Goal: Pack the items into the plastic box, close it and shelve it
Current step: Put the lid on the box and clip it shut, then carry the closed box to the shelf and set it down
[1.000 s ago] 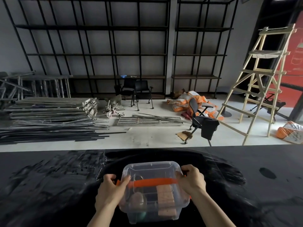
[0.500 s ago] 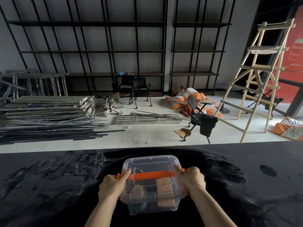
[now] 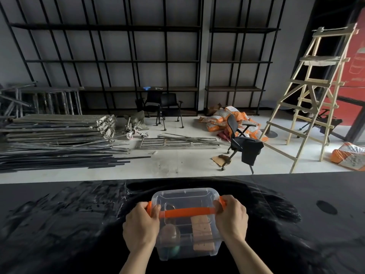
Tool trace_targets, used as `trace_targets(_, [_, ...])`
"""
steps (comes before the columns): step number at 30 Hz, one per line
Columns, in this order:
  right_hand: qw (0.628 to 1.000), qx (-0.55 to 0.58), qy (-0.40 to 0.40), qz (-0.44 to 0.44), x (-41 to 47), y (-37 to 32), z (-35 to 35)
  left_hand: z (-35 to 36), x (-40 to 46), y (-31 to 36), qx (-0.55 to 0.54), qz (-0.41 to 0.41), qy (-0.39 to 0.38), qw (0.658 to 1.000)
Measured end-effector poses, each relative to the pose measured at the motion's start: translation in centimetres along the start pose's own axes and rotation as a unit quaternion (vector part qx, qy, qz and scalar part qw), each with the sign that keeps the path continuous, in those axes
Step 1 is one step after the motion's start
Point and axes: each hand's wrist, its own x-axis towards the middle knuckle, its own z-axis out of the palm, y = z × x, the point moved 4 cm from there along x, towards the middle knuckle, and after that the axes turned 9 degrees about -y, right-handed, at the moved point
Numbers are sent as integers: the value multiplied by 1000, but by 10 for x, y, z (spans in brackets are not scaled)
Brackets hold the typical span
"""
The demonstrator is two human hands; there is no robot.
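Note:
A clear plastic box [image 3: 185, 196] with its lid on stands on the black table [image 3: 59, 224] right in front of me. An orange handle [image 3: 187, 212] lies across the lid. Through the lid I see a tan block [image 3: 202, 230], a round pale item [image 3: 169, 231] and something green [image 3: 174, 249] at the bottom. My left hand [image 3: 141, 226] grips the box's left side at the orange latch. My right hand [image 3: 232, 219] grips the right side at the other latch. Black metal shelving [image 3: 138, 60] lines the far wall.
Beyond the table lie stacked metal bars [image 3: 59, 135], two black chairs [image 3: 164, 107], an office chair [image 3: 241, 143], orange sacks [image 3: 223, 119] and a wooden ladder [image 3: 314, 95] at the right. A dark spot [image 3: 326, 207] marks the table to the right.
The view has tilted down slightly and the box sits a little higher in frame. Both hands keep their hold on the box's sides.

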Motion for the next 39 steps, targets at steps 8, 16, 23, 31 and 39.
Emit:
trace_targets(8, [999,-33,-1,-36,2,-1,5,3,2,2,21,45,4,999])
trace_targets(16, [976,129,-177,-13,8,16,21,22,1,-9,-185,-21,-148,971])
trace_targets(23, [846,420,-321,68,10,29,34,28,-1,-8,-405,-58,-260,875])
trace_targets(31, [845,441,-292,75,17,39,38,26,-4,2,-409,-42,-273,870])
trace_targets(39, [870,453,-175,87,17,85,-51,60,-30,75,-394,31,-366,843])
